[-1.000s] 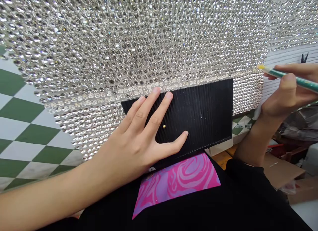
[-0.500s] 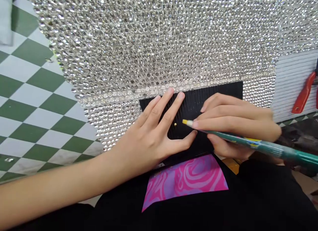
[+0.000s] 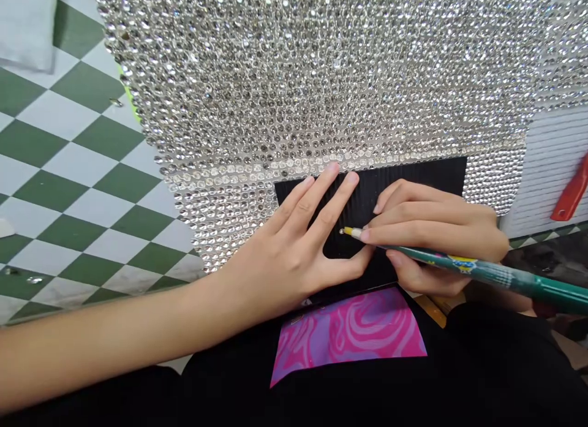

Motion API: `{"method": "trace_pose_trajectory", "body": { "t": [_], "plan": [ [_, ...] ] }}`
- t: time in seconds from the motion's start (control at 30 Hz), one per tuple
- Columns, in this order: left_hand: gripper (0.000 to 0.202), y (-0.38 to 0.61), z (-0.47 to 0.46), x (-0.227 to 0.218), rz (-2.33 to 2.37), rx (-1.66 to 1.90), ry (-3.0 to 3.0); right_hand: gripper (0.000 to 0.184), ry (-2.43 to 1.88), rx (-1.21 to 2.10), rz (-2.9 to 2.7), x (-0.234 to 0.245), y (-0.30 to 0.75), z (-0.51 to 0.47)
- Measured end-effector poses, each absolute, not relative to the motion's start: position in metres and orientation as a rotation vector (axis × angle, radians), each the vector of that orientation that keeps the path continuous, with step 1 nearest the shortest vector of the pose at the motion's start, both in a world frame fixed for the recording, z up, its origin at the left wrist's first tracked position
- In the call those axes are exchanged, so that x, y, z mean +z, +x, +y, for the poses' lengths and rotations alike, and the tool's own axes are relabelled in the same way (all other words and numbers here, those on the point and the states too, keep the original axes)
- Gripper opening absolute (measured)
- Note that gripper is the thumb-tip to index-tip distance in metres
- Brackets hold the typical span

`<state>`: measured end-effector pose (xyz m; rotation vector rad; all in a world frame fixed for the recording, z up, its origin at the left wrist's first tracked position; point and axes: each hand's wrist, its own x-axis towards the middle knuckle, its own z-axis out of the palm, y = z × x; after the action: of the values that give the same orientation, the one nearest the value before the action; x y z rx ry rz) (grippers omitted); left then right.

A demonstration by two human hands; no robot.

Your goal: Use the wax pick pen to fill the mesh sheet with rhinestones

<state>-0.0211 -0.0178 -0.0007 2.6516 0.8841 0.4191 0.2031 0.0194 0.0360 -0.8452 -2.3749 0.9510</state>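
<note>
My left hand (image 3: pixel 303 243) lies flat with fingers spread on a black ribbed tray (image 3: pixel 427 173) at the near edge of a large sheet covered in rhinestones (image 3: pixel 321 84). My right hand (image 3: pixel 436 231) grips a green pen-like picker tool (image 3: pixel 487 271). The tool's yellow tip touches a small gold bead (image 3: pixel 342 231) on the tray, between my left index finger and thumb.
The sheet lies on a green-and-white chequered tabletop (image 3: pixel 68 170). A pink and purple swirled card (image 3: pixel 353 332) rests on my black clothing below the tray. A white ribbed board (image 3: pixel 551 170) with a red tool handle (image 3: pixel 572 194) sits at the right. Loose stones lie at the left.
My right hand came in from the far right with the picker tool, and its tip now meets the gold bead on the tray. The view shifted left; my left hand stayed on the tray.
</note>
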Motion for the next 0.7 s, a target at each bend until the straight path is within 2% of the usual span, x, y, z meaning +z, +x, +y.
{"method": "trace_pose_trajectory", "body": {
  "t": [0.47,0.7],
  "plan": [
    [0.046,-0.02,-0.018,-0.004,0.886,0.498,2.666,0.013,-0.811,0.958,-2.399,0.034,0.204,0.021],
    [0.058,-0.023,-0.018,-0.003,0.862,0.458,2.664,0.014,-0.809,0.899,-2.267,0.042,0.214,0.019]
  ]
}}
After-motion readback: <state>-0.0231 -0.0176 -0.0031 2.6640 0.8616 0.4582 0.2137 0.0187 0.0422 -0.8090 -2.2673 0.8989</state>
